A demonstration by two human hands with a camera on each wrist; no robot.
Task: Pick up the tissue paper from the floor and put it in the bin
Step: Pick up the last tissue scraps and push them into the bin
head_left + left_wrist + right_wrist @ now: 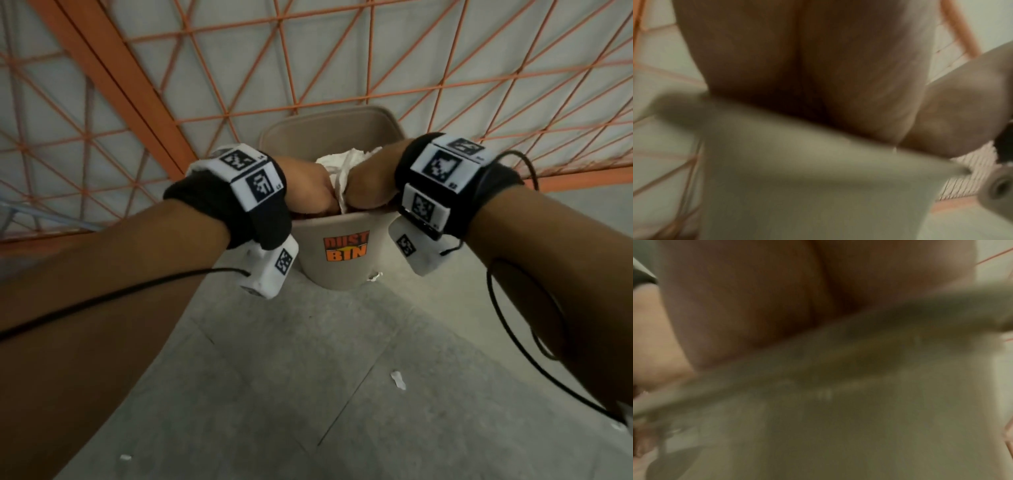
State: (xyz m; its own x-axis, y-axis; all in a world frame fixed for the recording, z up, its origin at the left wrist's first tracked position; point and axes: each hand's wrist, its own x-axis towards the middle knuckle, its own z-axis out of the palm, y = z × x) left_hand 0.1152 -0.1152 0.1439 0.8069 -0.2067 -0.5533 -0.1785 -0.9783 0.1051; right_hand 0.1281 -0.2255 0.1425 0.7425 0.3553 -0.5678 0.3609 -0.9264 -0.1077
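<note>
A beige bin (342, 270) labelled "DUST BIN" stands on the floor against the lattice. A crumpled white tissue paper (342, 164) sits bunched over its opening. My left hand (308, 192) and right hand (370, 188) are knuckle to knuckle above the rim, with fingers curled down and the tissue paper squeezed between them. The fingertips are hidden inside the bin. Both wrist views are blurred. The left wrist view has my left palm (807, 65) above the bin wall (797, 178). My right palm (756, 296) lies over the bin wall (838, 426) in the right wrist view.
An orange lattice fence (239, 68) rises right behind the bin. Small white scraps lie on the grey floor: one (398, 379) near my right forearm, one (125, 457) at lower left, one (375, 277) at the bin's foot. Black cables hang from both wristbands.
</note>
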